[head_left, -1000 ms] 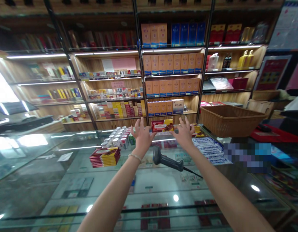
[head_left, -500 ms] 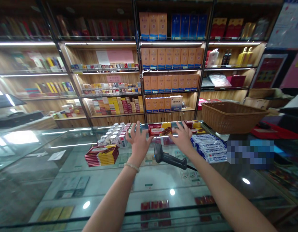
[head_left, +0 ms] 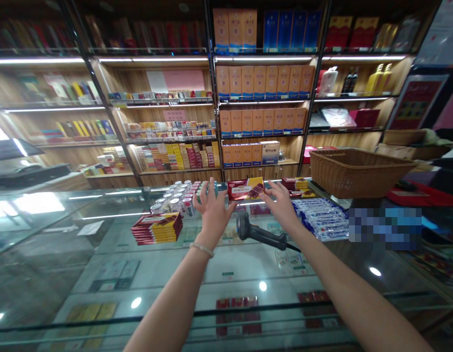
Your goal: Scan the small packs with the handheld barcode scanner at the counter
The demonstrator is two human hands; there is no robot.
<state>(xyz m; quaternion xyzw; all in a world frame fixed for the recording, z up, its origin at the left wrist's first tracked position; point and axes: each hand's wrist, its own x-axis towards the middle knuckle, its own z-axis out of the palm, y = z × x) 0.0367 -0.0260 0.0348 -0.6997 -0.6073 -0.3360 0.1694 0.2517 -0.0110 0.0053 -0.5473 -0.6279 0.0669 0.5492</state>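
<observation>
A red and yellow chocolate packet (head_left: pixel 245 189) is between my two hands, above the far part of the glass counter. My left hand (head_left: pixel 213 210) is at its left end, fingers spread upward and thumb near the packet. At the right end is my right hand (head_left: pixel 282 204), its thumb and fingertips close to the packet's edge. Whether either hand bears its weight is hard to tell. Below the packet lies a black barcode scanner (head_left: pixel 261 233). A stack of similar packets (head_left: pixel 156 228) sits left of my left hand, and another stack (head_left: pixel 297 187) lies behind my right hand.
Lidded jars or bottles (head_left: pixel 174 195) stand at the counter's back left. Blue and white packets (head_left: pixel 322 218) lie right of my right hand, with a brown wicker basket (head_left: pixel 358 173) behind them. Shelves of boxed goods (head_left: pixel 265 80) line the wall beyond the glass counter (head_left: pixel 175 278).
The packet sits slightly higher in view and looks a little tilted, its right end up. Both hands stay beside it. The whole view has shifted slightly.
</observation>
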